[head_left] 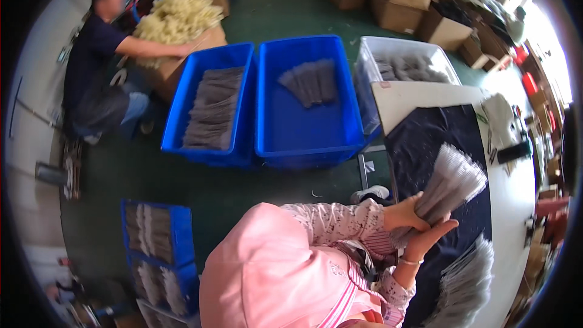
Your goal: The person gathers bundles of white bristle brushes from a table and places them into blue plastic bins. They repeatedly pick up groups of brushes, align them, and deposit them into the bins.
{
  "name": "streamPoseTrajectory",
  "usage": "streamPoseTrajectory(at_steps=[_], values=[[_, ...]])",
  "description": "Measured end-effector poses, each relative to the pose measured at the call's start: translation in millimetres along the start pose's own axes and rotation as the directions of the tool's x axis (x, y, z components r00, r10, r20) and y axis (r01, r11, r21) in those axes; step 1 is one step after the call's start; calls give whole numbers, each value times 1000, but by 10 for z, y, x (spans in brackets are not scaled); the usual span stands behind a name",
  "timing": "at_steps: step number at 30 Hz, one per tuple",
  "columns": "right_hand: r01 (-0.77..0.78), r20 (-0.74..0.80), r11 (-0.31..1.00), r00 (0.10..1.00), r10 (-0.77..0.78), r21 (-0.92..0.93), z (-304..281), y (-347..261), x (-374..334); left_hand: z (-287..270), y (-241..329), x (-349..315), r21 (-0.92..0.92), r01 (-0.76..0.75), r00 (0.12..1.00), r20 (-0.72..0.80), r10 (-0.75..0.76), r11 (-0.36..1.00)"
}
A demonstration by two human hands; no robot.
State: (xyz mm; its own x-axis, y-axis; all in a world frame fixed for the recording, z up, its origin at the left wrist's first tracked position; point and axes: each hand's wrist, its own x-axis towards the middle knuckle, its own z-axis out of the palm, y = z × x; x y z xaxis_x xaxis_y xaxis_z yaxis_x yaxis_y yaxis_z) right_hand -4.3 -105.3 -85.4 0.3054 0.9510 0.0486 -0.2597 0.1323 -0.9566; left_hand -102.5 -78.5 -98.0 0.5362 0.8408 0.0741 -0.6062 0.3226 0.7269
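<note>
Both my hands grip one bundle of thin grey bristles (pixel 446 182), which flares out into pale tips at its upper right end. My left hand (pixel 402 214) wraps around the gathered lower part. From the near side my right hand (pixel 425 244), with a bracelet at its wrist, closes on the same part, thumb stretched along it. The palms hide some of the bundle's lower end. Below it is a dark cloth (pixel 434 130), spread over a pale table (pixel 513 218). A second grey bristle bundle (pixel 464 285) lies on the table nearer the bottom edge.
Two blue bins (pixel 261 136) and a translucent bin (pixel 362 70) hold grey bundles beyond the table. Smaller blue crates (pixel 192 237) with bundles stand at lower left. A co-worker (pixel 97 67) sits at far left, reaching toward pale yellow material (pixel 179 21). Scissors (pixel 492 155) lie on the table.
</note>
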Motion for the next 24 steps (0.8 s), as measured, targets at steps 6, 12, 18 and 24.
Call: streamPoseTrajectory(at_steps=[6,12,18,24], values=[[172,156,890,981,-115,-423,82,-68,44,-86,-101,21,173,-52,989,-125,75,983],[-101,100,927,984,146,-361,-362,87,565,-93,-782,596,605,68,897,-384,216,793],[-421,-112,905,904,412,-64,-827,356,1125,-282,-940,1570,963,254,944,-228,238,-86],[-463,-146,866,886,441,-189,-1278,588,1047,-177,-961,1650,735,9,990,-104,-99,-678]])
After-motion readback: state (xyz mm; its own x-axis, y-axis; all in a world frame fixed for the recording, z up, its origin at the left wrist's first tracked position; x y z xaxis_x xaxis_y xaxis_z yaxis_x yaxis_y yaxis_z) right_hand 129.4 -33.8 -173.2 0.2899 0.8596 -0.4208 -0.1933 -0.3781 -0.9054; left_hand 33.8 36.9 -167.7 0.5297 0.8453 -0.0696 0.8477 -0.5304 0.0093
